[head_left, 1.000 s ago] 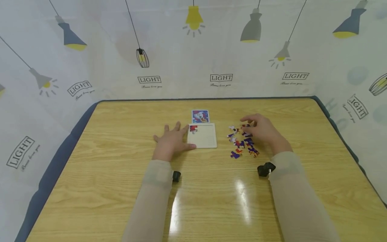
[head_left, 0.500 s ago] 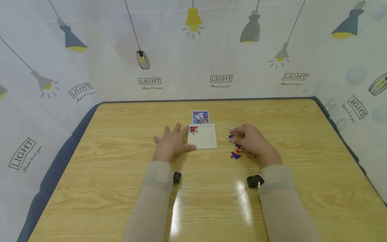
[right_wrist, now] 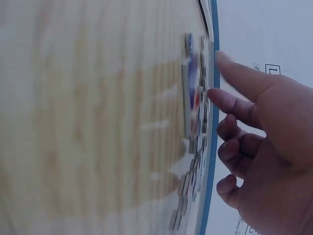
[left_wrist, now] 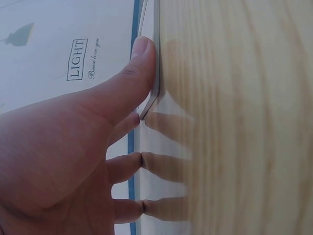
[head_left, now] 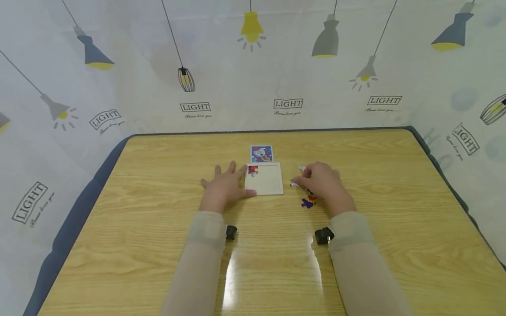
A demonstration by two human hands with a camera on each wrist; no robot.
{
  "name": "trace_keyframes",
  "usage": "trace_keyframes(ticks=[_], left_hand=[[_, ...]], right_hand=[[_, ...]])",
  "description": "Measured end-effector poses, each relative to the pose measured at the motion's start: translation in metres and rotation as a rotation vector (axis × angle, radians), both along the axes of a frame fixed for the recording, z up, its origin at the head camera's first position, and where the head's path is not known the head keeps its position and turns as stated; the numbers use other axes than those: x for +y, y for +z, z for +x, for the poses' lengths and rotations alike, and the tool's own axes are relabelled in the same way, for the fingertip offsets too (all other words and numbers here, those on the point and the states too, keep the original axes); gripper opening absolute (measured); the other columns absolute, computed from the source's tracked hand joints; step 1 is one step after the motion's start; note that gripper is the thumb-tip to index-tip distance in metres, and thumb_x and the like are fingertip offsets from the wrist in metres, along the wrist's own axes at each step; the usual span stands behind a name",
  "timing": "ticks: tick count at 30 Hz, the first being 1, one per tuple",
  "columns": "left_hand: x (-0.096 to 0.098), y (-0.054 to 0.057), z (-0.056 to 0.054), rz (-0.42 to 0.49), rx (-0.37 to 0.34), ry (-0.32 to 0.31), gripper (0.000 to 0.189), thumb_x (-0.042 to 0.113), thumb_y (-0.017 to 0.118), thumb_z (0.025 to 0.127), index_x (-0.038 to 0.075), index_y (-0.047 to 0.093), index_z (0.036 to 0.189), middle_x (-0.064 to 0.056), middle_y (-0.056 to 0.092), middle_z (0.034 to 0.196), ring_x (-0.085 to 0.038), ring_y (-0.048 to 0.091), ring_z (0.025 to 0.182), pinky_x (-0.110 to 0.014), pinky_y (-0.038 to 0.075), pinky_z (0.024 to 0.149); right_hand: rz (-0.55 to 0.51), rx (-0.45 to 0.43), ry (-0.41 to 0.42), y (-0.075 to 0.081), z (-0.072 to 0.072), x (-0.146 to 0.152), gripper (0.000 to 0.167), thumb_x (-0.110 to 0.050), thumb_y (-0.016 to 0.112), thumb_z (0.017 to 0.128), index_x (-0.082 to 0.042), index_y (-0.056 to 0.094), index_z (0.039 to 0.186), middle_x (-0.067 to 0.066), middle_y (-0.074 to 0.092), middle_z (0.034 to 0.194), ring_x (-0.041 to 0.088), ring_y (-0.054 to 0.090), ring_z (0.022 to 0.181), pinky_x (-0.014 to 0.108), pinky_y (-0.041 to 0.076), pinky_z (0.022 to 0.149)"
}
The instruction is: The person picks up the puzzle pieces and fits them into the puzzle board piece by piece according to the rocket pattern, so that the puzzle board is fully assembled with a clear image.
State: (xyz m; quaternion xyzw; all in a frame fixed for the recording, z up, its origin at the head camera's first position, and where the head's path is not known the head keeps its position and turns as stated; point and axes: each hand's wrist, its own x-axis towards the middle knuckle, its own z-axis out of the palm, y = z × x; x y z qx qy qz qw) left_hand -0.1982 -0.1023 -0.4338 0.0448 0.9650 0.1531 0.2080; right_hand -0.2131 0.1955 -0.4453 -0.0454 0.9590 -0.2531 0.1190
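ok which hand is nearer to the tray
Left. The left hand touches the tray at its left side, thumb on the near left corner; the right hand is apart from it, among the pieces to its right.

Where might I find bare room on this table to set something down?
Bare table lies left of the left hand, between the sleeves, and right of the right hand. Crowded: the middle, with puzzle board, picture card just beyond, and loose pieces by the right hand.
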Motion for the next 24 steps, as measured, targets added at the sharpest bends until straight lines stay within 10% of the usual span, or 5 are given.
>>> trace_keyframes(ticks=[10,24], left_hand=[[0.000,0.000,0.000,-0.012,0.005,-0.001,0.096,0.071,0.067,0.094,0.037,0.021,0.171,-0.005,0.003,0.182,-0.051,-0.004,0.165,-0.091,0.002,0.116],[0.001,-0.002,0.001,-0.005,0.002,0.000,0.095,0.071,0.066,0.094,0.037,0.021,0.170,-0.004,0.002,0.182,-0.051,-0.005,0.165,-0.092,0.002,0.116]], right_hand=[[-0.170,0.017,-0.121,0.013,0.005,0.045,0.042,-0.026,0.057,0.111,-0.005,0.058,0.147,0.023,0.060,0.130,0.031,0.059,0.096,0.039,0.051,0.075],[-0.160,-0.167,-0.190,0.005,0.005,0.066,0.049,-0.035,0.061,0.107,0.004,0.056,0.137,0.027,0.061,0.135,0.042,0.060,0.122,0.058,0.053,0.105]])
